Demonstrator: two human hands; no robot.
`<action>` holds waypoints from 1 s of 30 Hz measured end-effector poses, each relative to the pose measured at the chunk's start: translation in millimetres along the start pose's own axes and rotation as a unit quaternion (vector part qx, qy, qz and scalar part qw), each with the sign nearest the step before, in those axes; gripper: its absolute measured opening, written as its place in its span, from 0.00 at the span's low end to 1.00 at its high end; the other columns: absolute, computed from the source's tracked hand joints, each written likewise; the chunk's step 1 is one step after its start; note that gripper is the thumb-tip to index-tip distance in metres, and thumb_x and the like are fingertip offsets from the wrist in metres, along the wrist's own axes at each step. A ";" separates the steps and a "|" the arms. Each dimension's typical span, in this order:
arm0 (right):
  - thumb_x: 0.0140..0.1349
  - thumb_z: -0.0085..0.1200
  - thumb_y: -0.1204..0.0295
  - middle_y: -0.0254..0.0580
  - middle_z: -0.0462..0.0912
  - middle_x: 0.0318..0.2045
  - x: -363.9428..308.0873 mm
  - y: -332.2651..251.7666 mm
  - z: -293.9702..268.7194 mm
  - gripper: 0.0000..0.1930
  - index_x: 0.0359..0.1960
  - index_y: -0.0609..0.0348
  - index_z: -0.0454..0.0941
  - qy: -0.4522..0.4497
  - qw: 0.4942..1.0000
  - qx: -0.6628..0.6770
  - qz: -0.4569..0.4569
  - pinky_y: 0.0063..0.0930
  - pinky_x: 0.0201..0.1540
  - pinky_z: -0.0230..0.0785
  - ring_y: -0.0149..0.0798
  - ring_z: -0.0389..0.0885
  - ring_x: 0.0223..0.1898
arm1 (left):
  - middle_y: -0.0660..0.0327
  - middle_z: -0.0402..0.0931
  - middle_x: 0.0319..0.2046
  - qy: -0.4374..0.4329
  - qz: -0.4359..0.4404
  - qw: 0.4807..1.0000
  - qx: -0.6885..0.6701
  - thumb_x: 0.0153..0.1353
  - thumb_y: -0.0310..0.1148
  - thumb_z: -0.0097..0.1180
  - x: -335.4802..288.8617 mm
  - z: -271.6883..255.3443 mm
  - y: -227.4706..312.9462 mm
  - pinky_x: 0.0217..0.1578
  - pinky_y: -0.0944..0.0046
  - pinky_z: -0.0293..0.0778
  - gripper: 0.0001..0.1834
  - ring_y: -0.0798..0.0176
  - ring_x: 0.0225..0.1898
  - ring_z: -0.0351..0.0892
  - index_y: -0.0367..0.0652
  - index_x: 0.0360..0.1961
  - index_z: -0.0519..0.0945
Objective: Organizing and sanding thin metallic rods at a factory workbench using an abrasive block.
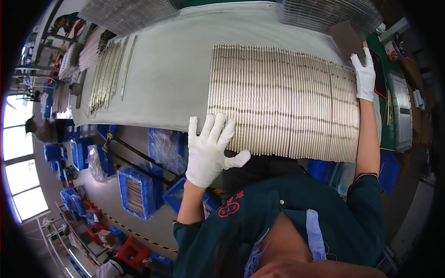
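Note:
A wide row of thin silvery metal rods [282,102] lies side by side on the pale cloth-covered table [171,78]. My left hand [208,148], in a white glove, has its fingers spread at the row's near left corner, fingertips on or just over the end rods. At the far right corner my right hand [365,76], in a glove with bare fingertips, pinches the edge of a flat dark-brown piece [346,39]; whether it is a sheet or a thin block I cannot tell. Both forearms come up from the near side.
More loose rods [109,74] lie at the left. Stacked clear trays [130,16] stand at the far left, others [331,16] at the far right. A dark red-edged flat object [379,76] is beside my right wrist. Blue crates [139,192] sit below the table edge.

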State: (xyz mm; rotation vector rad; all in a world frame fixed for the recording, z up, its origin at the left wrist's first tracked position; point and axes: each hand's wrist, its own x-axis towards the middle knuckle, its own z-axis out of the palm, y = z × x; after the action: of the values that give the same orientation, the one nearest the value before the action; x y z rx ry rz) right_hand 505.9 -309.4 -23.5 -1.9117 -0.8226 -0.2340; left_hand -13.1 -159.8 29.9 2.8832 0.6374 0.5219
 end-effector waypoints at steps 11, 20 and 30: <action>0.72 0.68 0.56 0.48 0.77 0.73 -1.4 -1.8 -0.5 0.38 0.81 0.41 0.67 -0.049 0.997 -0.050 -0.022 0.32 0.74 0.66 0.43 0.77 0.72 | 0.50 0.78 0.62 -0.007 -0.036 0.999 0.031 0.55 0.58 0.69 -24.1 -4.5 -9.2 0.72 0.25 0.59 0.43 0.42 0.63 0.77 0.43 0.66 0.76; 0.73 0.67 0.54 0.49 0.73 0.76 1.9 5.5 -0.1 0.39 0.82 0.45 0.66 -0.052 0.999 -0.014 -0.008 0.33 0.76 0.63 0.45 0.72 0.76 | 0.52 0.78 0.59 0.002 -0.074 0.995 0.070 0.59 0.66 0.66 -31.6 -10.7 -23.0 0.69 0.29 0.62 0.44 0.46 0.60 0.78 0.40 0.63 0.78; 0.73 0.65 0.52 0.50 0.72 0.78 2.8 5.3 0.6 0.39 0.81 0.50 0.66 -0.049 0.999 0.009 0.001 0.34 0.77 0.61 0.47 0.70 0.78 | 0.57 0.78 0.59 -0.031 -0.016 0.999 -0.041 0.55 0.65 0.69 -31.3 -4.1 4.4 0.70 0.29 0.62 0.42 0.49 0.61 0.78 0.48 0.63 0.78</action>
State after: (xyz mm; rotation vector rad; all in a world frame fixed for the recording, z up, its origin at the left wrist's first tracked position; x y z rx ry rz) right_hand 511.3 -309.1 -26.3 -1.9188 -0.8853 -0.1326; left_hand -39.5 -177.0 25.1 2.7949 0.6371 0.4429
